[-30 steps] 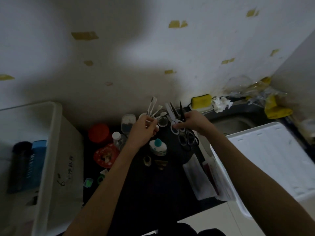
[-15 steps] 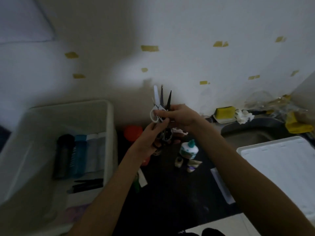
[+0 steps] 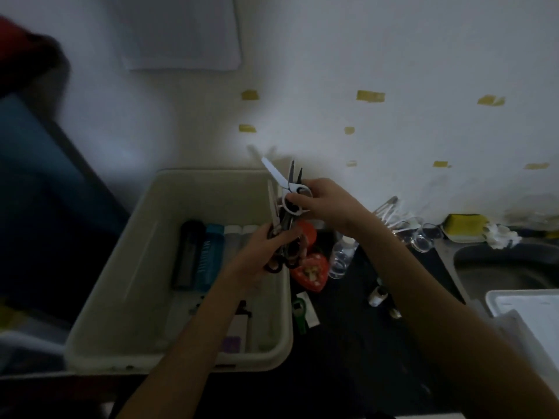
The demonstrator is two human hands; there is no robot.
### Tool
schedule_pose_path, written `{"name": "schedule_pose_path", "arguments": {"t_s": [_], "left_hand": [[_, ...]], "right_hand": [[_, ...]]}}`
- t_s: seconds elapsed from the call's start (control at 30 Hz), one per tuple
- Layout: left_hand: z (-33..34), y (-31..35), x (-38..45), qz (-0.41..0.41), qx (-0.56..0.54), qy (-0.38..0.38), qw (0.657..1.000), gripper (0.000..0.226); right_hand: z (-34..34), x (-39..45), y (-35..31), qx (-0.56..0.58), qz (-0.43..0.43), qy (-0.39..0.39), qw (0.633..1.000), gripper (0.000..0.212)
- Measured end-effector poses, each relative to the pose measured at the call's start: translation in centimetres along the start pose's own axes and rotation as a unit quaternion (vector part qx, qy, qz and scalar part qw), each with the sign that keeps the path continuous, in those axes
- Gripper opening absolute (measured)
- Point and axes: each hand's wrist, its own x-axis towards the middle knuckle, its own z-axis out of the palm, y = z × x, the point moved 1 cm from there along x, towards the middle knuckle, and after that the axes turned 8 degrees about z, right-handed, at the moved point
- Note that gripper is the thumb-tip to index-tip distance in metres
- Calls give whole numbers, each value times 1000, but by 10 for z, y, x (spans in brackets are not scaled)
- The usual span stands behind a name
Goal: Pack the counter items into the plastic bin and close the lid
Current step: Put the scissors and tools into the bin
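dim room, white wall (image 3: 393, 55) with yellow tape scraps (image 3: 370, 96), black counter (image 3: 348, 343)

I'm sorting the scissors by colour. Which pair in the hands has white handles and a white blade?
The white scissors that the right hand grips by the handles, topmost in the bunch. The other scissors, gripped by the left hand, are dark with black handles.

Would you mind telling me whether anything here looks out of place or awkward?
Nothing is spilled or broken. One oddity: both hands grip several scissors at once above the beige plastic bin, the left hand holding dark-handled pairs, the right hand the white-handled scissors, blades pointing upward.
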Motion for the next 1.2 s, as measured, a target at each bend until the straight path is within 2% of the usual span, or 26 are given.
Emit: {"name": "schedule_pose_path", "arguments": {"t_s": [0.07, 0.1, 0.2, 0.33, 0.43, 0.53, 0.63, 0.77, 0.83, 0.97, 1.1, 1.2], "left_hand": [[-11, 0, -8, 7, -22, 18, 1000, 29], [-16, 0, -12, 12, -40, 29, 999, 23], [-30, 0, -24, 23, -89, 83, 992, 21], [-47, -2, -32, 44, -117, 154, 980, 24], [-51, 4, -34, 55, -137, 159, 976, 48], [-54, 9, -36, 45, -95, 162, 981, 62], [-58, 8, -39, 34, -103, 164, 981, 65], [-62, 5, -43, 20, -94, 146, 985, 68], [-62, 4, -44, 35, -57, 144, 987, 64], [-60, 9, -47, 58, -69, 188, 978, 48], [-69, 5, -47, 65, -72, 274, 957, 33], [-76, 4, -46, 77, -75, 333, 937, 27]], "right_hand": [[8, 2, -6, -123, -32, 41, 991, 29], [11, 2, -9, -141, -38, 52, 988, 31], [20, -1, -16, -58, -27, 60, 996, 23], [50, -13, -17, 160, 45, 4, 986, 27], [71, -16, -12, 161, 65, -29, 984, 21], [85, -15, -7, 155, 69, -55, 984, 16], [90, -11, -7, 112, 49, -50, 991, 29], [92, -2, -8, 113, 91, -77, 986, 50], [95, 1, -7, 96, 102, -78, 987, 52], [99, 1, -8, 77, 77, -48, 993, 29], [99, -1, -12, 58, 39, -18, 997, 31], [97, -4, -18, 130, 65, -13, 989, 34]]}}
